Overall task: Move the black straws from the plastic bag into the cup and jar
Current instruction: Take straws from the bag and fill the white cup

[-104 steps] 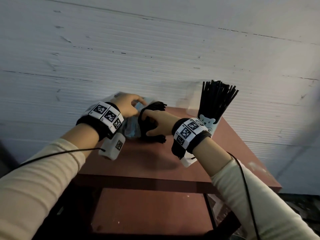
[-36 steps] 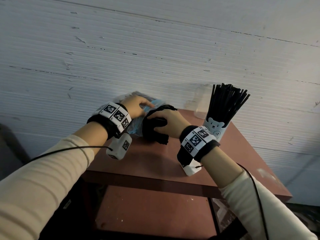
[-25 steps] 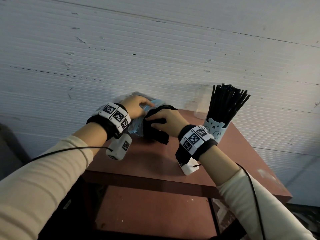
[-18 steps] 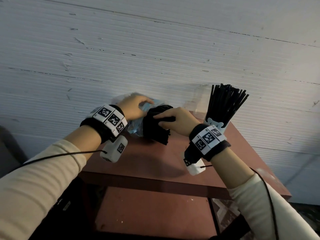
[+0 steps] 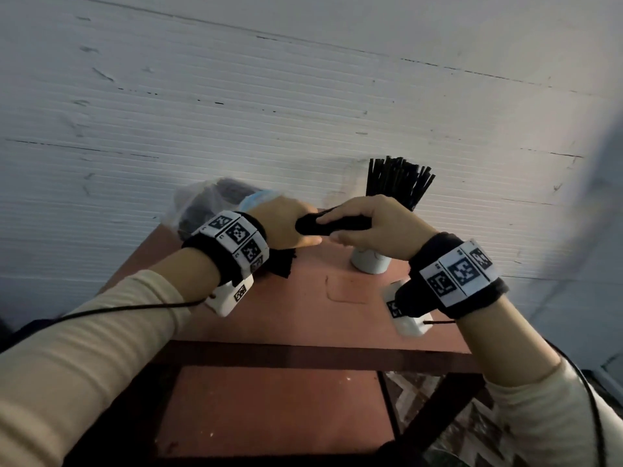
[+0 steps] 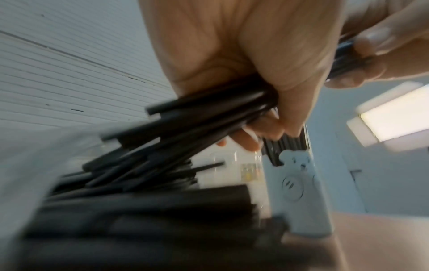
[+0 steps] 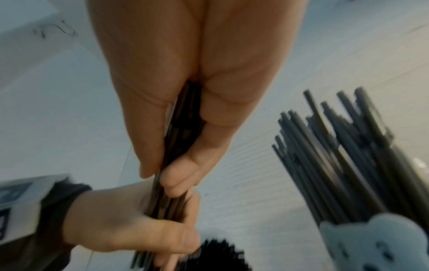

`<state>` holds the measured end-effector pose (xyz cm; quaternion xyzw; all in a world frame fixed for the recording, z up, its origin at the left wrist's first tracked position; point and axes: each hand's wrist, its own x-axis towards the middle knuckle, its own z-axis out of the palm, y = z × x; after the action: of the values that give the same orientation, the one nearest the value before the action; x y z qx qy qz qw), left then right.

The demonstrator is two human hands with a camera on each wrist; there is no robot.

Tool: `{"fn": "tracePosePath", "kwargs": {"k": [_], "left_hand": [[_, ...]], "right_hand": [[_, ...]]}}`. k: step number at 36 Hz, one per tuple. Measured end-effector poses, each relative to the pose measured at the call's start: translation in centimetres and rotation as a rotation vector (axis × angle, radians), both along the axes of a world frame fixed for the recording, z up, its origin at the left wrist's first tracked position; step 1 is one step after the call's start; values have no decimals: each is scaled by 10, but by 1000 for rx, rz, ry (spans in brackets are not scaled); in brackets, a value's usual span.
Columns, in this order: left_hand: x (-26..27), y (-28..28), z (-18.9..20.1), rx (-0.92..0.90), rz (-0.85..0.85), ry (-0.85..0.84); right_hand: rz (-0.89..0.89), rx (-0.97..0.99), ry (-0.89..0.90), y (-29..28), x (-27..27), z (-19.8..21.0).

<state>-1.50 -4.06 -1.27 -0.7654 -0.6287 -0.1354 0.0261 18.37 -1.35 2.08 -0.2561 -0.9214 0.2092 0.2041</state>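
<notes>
Both hands hold one bundle of black straws [image 5: 323, 225] level above the table. My left hand [image 5: 286, 227] grips its left part and my right hand [image 5: 364, 227] grips its right part. In the left wrist view the straws [image 6: 209, 113] run through my curled fingers. The right wrist view shows the bundle [image 7: 183, 119] pinched between thumb and fingers. The clear plastic bag [image 5: 209, 203] lies at the table's back left, with more black straws [image 5: 283, 264] below my left wrist. The pale blue bear cup [image 5: 371, 264], packed with upright straws [image 5: 397, 180], stands just behind my right hand.
The red-brown table [image 5: 303, 315] is small, with its front edge near my wrists and a lower shelf [image 5: 269, 409] beneath. A white ribbed wall [image 5: 303, 96] stands right behind it. A clear jar [image 6: 232, 165] shows blurred beside the cup.
My right hand has drawn the bundle up and rightward away from the bag, toward the cup. My left hand has left the bag and taken hold of the bundle's other end.
</notes>
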Motion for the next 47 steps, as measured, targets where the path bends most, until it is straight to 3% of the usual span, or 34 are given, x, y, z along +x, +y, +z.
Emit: {"fn": "tracePosePath", "kwargs": {"k": [6,12,15,19,22,25,31,35,39,42,47], "left_hand": [[24,-4,24,40,-53,-297],[57,-4,35,20,-93,-654],[68,0,26,-28,-163,-902],[80,5,7,-72,-99,-1034],[82,5,-5,-177,-73,-1106],[80,7,-14,-266,-80,-1116],[78,9,-19,-509,-14,-1004],[79,14,-26,-388,22,-1032],[81,10,-24,-300,-161,-1163],[81,5,-18,-353,-287,-1078],[92,-2,-5,-416,-400,-957]], "right_hand": [[-75,-34,317,-9,25,32],[-244,237,588,-13,24,54],[-178,244,705,-14,19,57],[-101,301,617,-6,8,44],[-131,327,430,3,2,27],[-111,366,204,11,1,8],[-124,371,332,10,1,3],[-109,369,323,7,3,2],[-217,407,453,1,14,2],[-290,317,488,-7,27,4],[-255,13,308,-3,42,6]]}}
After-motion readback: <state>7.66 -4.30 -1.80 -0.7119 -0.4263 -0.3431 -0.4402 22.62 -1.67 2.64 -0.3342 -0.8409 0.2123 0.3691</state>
